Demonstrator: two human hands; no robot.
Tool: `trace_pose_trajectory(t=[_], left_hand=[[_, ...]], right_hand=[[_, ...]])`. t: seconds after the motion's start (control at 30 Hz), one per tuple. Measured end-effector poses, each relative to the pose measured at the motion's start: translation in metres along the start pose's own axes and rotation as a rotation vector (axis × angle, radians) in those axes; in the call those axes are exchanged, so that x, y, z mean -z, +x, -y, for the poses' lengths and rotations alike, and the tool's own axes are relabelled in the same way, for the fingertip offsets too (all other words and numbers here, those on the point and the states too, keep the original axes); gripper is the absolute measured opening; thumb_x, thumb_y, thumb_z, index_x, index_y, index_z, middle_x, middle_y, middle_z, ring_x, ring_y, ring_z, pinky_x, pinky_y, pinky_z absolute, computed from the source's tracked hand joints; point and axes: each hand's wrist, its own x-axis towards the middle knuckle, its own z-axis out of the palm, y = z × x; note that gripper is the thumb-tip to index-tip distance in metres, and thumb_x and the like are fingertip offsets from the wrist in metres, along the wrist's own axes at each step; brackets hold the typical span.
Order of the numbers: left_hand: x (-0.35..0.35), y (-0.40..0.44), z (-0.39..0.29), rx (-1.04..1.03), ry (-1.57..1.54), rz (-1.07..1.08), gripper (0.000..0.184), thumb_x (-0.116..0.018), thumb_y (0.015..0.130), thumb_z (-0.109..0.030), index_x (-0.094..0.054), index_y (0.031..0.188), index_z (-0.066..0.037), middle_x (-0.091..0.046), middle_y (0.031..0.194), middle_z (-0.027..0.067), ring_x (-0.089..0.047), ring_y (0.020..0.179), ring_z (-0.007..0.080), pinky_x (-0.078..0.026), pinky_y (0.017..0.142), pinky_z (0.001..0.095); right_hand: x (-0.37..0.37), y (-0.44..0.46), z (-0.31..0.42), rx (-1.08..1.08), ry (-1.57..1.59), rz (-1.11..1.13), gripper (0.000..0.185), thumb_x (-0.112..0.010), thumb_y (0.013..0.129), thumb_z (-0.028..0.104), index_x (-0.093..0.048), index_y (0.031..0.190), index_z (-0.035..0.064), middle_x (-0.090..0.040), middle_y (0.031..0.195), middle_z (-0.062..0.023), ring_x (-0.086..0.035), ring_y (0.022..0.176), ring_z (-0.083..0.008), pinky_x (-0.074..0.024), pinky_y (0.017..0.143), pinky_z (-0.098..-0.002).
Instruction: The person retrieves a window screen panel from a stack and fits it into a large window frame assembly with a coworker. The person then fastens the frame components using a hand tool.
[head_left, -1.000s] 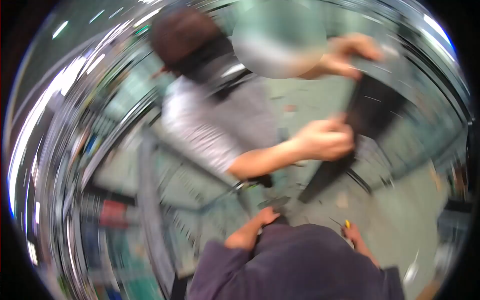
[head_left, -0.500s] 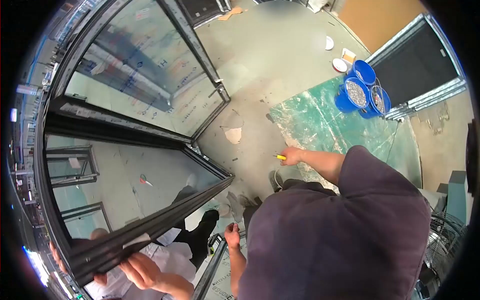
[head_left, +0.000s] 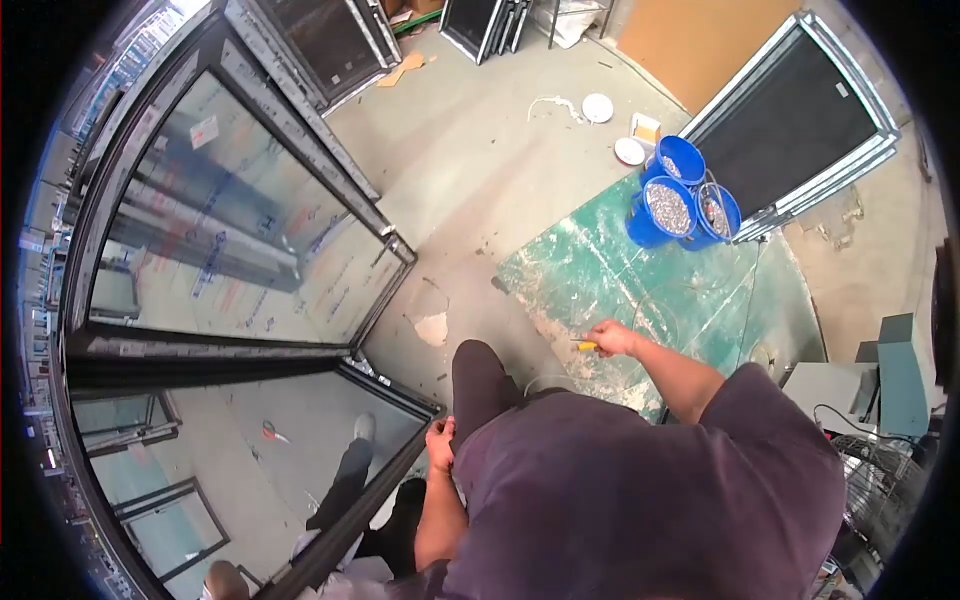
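Observation:
My right hand (head_left: 612, 338) is closed around a small yellow-handled tool (head_left: 587, 346), held above the scuffed green board; its kind is too small to tell. My left hand (head_left: 440, 442) has its fingers curled, close to the lower right corner of a black-framed glass panel (head_left: 250, 440). Whether anything is inside those fingers is hidden. My bent knee (head_left: 478, 370) is beside that corner. Behind the panel stands a larger framed window (head_left: 235, 230) with printed protective film on its glass.
Three blue buckets (head_left: 640, 228), at least one full of grey granules, stand on the green board (head_left: 570, 250). Dark framed panels (head_left: 790, 120) lean behind them. A wire-cage fan (head_left: 875, 480) is at lower right. Scissors (head_left: 272, 432) with red handles show through the glass.
My body has shifted and my knee now shows beside the panel's corner. My left hand has moved up to that corner. The co-worker's hand gripping the panel's lower edge is out of view.

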Motion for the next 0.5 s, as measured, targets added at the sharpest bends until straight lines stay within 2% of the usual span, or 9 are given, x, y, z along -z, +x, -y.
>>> trace_pose_trajectory(t=[0.03,0.1,0.23,0.27,0.33,0.4,0.43,0.5], left_hand=[[-0.005,0.010,-0.024,-0.024,-0.001,0.058,0.034,-0.066,0.090,-0.028,-0.064,0.099,0.004,-0.065,0.083,0.0053,-0.057,0.070,0.0137,-0.047,0.065,0.0281],[-0.016,0.018,-0.089,-0.009,0.184,0.075,0.035,-0.065,0.090,-0.029,-0.065,0.101,0.004,-0.066,0.083,0.0054,-0.058,0.069,0.0141,-0.048,0.065,0.0295],[-0.027,0.109,-0.101,-0.055,0.357,0.157,0.039,-0.065,0.088,-0.032,-0.066,0.098,0.006,-0.068,0.077,0.0114,-0.063,0.072,0.0166,-0.050,0.069,0.0311],[-0.031,0.134,-0.102,-0.004,0.356,0.153,0.041,-0.064,0.087,-0.032,-0.066,0.098,0.007,-0.068,0.077,0.0120,-0.064,0.073,0.0178,-0.050,0.071,0.0318],[-0.038,0.180,-0.113,0.016,0.368,0.184,0.042,-0.066,0.085,-0.033,-0.067,0.097,0.007,-0.070,0.080,0.0139,-0.066,0.075,0.0199,-0.051,0.073,0.0325],[-0.046,0.217,-0.140,0.043,0.502,0.214,0.039,-0.066,0.085,-0.029,-0.066,0.101,0.007,-0.069,0.079,0.0144,-0.068,0.073,0.0207,-0.053,0.071,0.0336],[-0.054,0.231,-0.155,0.148,0.361,0.195,0.038,-0.066,0.086,-0.027,-0.066,0.102,0.007,-0.070,0.082,0.0146,-0.068,0.074,0.0206,-0.054,0.069,0.0333],[-0.067,0.252,-0.211,0.177,0.279,0.273,0.036,-0.065,0.088,-0.024,-0.064,0.104,0.008,-0.069,0.087,0.0148,-0.068,0.078,0.0203,-0.055,0.068,0.0322]], right_hand=[[0.007,-0.003,0.006,-0.011,-0.029,-0.027,0.036,-0.064,0.088,0.038,-0.067,0.090,0.0027,-0.061,0.065,-0.0063,-0.060,0.055,-0.0138,-0.0502,0.051,-0.0284],[0.016,-0.004,0.010,-0.010,0.000,-0.094,0.026,-0.072,0.082,0.026,-0.067,0.095,0.0047,-0.063,0.068,-0.0066,-0.061,0.055,-0.0132,-0.0499,0.051,-0.0282],[0.038,0.036,-0.001,0.127,-0.101,-0.395,0.029,-0.075,0.076,0.021,-0.064,0.098,0.0066,-0.063,0.070,-0.0078,-0.062,0.057,-0.0160,-0.0503,0.052,-0.0298],[0.043,0.049,0.002,0.158,-0.089,-0.481,0.029,-0.076,0.075,0.020,-0.064,0.097,0.0067,-0.063,0.070,-0.0080,-0.062,0.057,-0.0163,-0.0504,0.052,-0.0299],[0.058,0.076,0.016,0.038,0.174,-0.502,0.028,-0.076,0.073,0.018,-0.064,0.096,0.0068,-0.063,0.071,-0.0080,-0.061,0.057,-0.0169,-0.0507,0.053,-0.0310],[0.085,0.100,0.039,-0.060,0.164,-0.504,0.024,-0.073,0.075,0.023,-0.066,0.092,0.0076,-0.067,0.082,-0.0137,-0.067,0.068,-0.0250,-0.0536,0.070,-0.0386],[0.100,0.108,0.060,0.042,0.018,-0.540,0.016,-0.070,0.076,0.016,-0.066,0.088,0.0068,-0.065,0.074,-0.0089,-0.062,0.061,-0.0197,-0.0509,0.057,-0.0343],[0.135,0.131,0.106,0.206,-0.126,-0.571,0.018,-0.067,0.079,0.022,-0.067,0.088,0.0066,-0.067,0.079,-0.0111,-0.063,0.070,-0.0222,-0.0511,0.066,-0.0365]])
